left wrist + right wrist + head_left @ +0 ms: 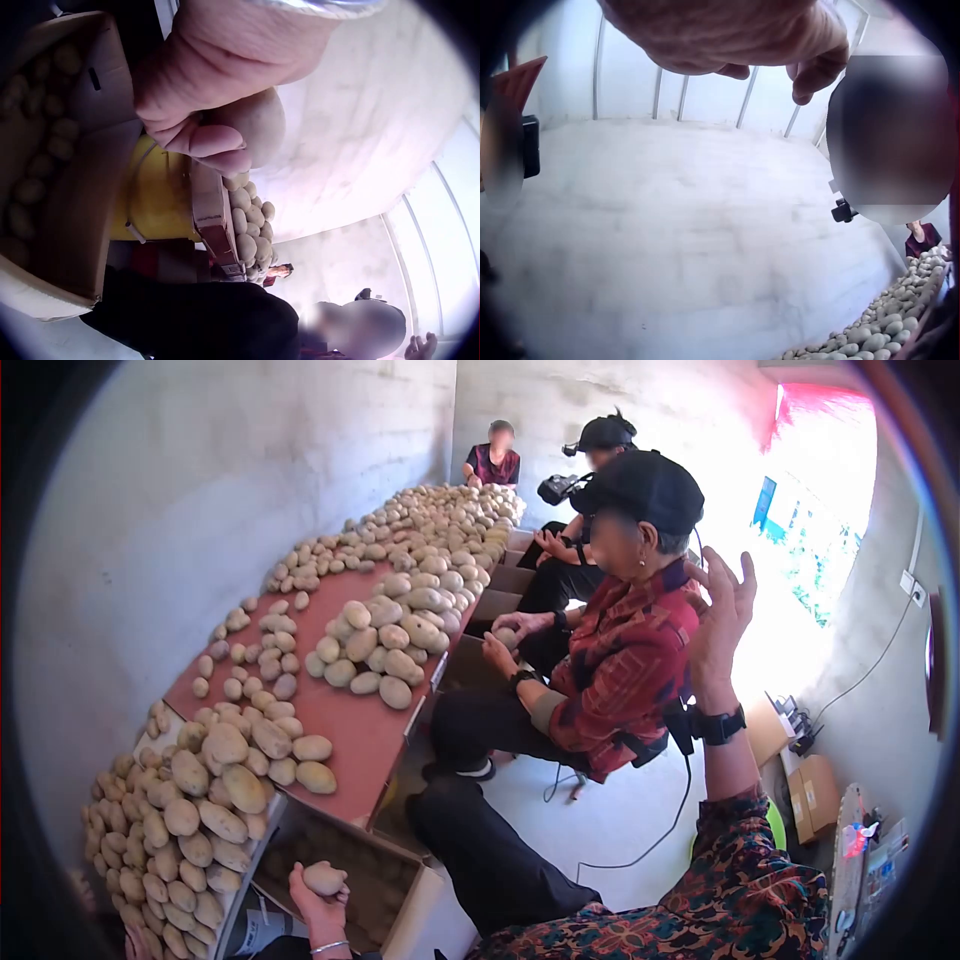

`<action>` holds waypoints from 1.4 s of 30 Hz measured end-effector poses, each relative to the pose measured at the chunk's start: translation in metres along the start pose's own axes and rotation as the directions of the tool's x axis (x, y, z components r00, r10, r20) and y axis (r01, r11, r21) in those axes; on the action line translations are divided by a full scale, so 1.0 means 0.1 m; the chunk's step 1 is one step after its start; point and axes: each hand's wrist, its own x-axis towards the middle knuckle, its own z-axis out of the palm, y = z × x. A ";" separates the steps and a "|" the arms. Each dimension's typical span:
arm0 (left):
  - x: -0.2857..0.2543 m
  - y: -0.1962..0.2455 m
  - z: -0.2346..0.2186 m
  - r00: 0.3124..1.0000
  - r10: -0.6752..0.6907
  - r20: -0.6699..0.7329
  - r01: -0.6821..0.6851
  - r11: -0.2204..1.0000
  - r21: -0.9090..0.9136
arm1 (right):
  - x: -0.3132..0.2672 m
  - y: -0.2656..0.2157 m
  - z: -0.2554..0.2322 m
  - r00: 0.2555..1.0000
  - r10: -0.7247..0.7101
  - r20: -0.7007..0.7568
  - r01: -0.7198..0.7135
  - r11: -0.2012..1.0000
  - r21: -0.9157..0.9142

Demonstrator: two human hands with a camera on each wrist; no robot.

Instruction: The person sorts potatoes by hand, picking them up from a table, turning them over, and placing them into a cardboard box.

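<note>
In the head view my left hand (316, 910) grips a single potato (324, 878) low over an open cardboard box (405, 920). The left wrist view has the thumb and fingers (217, 146) curled against the pale, smooth potato (262, 124). My right hand (724, 622) is raised at the right, near head height, its fingers spread and slightly bent, with nothing in them. From the right wrist the right hand (742, 37) hangs across the top of the view, far from the potatoes. A large heap of potatoes (180, 820) lies beside my left hand.
A long reddish-brown table (330, 760) carries more potato piles (385, 630). A person in a red patterned shirt (625, 650) sits close by holding a potato; others sit further back. A yellow bucket (154, 191) stands by the box. A cable (640, 860) crosses the floor.
</note>
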 end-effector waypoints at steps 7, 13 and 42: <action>0.02 -0.03 -0.02 1.000 0.028 0.013 -0.028 1.000 0.004 | 0.20 0.27 -0.33 0.989 0.137 -0.063 -0.118 0.963 0.240; 0.01 -0.01 -0.01 0.999 0.048 0.024 -0.048 0.999 0.000 | -0.03 0.30 -0.22 0.998 -0.040 -0.047 0.042 0.998 0.040; -0.48 0.05 0.08 0.940 0.027 0.339 -0.161 0.914 0.371 | -3.74 0.08 1.20 -0.094 -0.156 0.983 0.176 0.970 0.171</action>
